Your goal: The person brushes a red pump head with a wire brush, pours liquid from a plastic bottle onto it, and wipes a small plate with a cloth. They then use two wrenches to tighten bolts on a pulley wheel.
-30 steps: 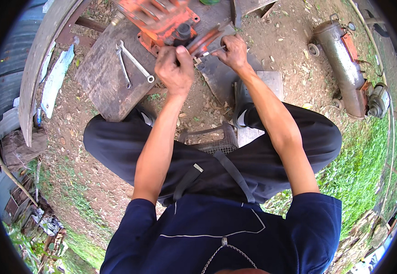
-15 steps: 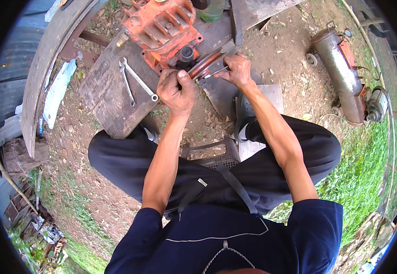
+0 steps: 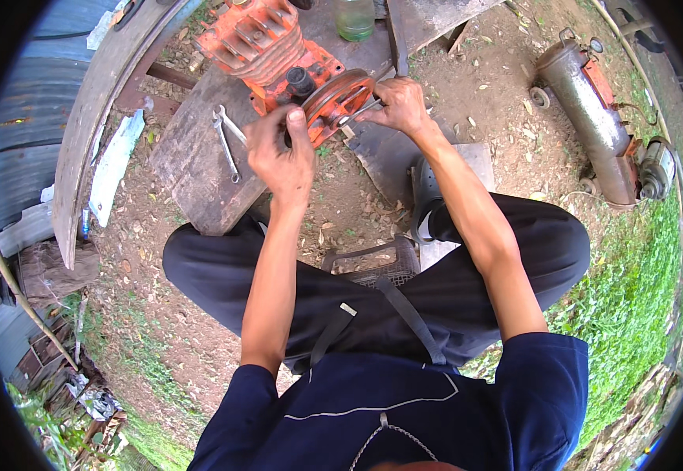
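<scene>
An orange compressor head [image 3: 259, 47] with cooling fins sits on the wooden boards in front of me. On its near side is an orange grooved pulley [image 3: 340, 102] with open spokes, its face angled toward my right. My left hand [image 3: 281, 149] is closed at the pulley's left rim, thumb raised along it; its fingertips are partly hidden. In my right hand [image 3: 400, 107] a slim metal tool [image 3: 357, 114] is gripped, its end at the pulley's hub; its exact kind cannot be made out. Two wrenches [image 3: 227, 149] lie on the board to the left.
A greenish bottle [image 3: 355, 20] stands behind the pulley. Far right on the ground lies a rusty tank [image 3: 593, 118] with wheels, a gauge and a motor. A curved wooden plank [image 3: 90, 118] runs along the left. A low seat [image 3: 377, 263] is between my legs.
The pulley has turned to show more of its spoked face. My left hand has shifted slightly left and nearer. My right hand stays by the hub with the tool; the whole view has shifted slightly.
</scene>
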Available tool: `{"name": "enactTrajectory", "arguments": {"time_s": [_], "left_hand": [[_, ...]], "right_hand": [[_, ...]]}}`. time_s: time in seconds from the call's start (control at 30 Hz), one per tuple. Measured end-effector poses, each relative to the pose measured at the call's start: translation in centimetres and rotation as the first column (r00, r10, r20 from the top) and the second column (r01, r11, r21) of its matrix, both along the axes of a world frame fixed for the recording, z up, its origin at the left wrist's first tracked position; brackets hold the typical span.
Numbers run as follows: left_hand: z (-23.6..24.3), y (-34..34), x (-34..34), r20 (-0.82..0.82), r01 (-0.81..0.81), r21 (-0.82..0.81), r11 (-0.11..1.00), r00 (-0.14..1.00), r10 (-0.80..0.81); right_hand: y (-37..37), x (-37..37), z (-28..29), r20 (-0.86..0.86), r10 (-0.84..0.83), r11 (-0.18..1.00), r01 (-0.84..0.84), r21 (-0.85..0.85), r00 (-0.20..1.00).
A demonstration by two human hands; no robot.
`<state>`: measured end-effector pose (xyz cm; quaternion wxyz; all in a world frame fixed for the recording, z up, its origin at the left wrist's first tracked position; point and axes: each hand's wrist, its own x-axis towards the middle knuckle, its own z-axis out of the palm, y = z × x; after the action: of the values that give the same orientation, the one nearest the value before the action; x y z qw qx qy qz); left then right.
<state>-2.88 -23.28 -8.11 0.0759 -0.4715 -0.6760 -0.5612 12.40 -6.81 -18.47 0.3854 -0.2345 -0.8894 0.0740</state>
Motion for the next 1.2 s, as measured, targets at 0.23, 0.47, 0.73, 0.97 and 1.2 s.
{"name": "enactTrajectory", "arguments": {"time_s": [0.23,0.47,0.73,0.97,1.2], "left_hand": [[9.9,2.7,-4.4,-0.667,-0.017,0.106,0.994,0.74,0.084],[15.5,6.3,-3.8,-0.636,-0.229,-0.503,0.834,0.751,-0.177],[15.2,8.6,-4.0,-0.59,-0.287,-0.566,0.773,0.796,-0.136],[15.0,8.3,-3.6,-0.631,-0.327,-0.462,0.824,0.774,-0.047],[14.4,7.7,-4.0,-0.613,-0.278,-0.419,0.864,0.789,-0.044]], "right_hand": [[-1.6,-0.5,-0.3,-0.038,-0.119,0.993,0.119,-0.01,0.992],[-1.7,-0.8,-1.1,-0.091,-0.111,0.994,0.11,-0.008,0.99],[-1.3,-0.9,-1.8,-0.068,-0.088,0.996,0.085,-0.039,0.994],[-7.1,-4.6,-6.3,-0.279,-0.25,0.872,0.09,-0.482,0.927],[-11.1,-6.2,-4.5,-0.352,-0.31,0.752,0.001,-0.659,0.883]]}}
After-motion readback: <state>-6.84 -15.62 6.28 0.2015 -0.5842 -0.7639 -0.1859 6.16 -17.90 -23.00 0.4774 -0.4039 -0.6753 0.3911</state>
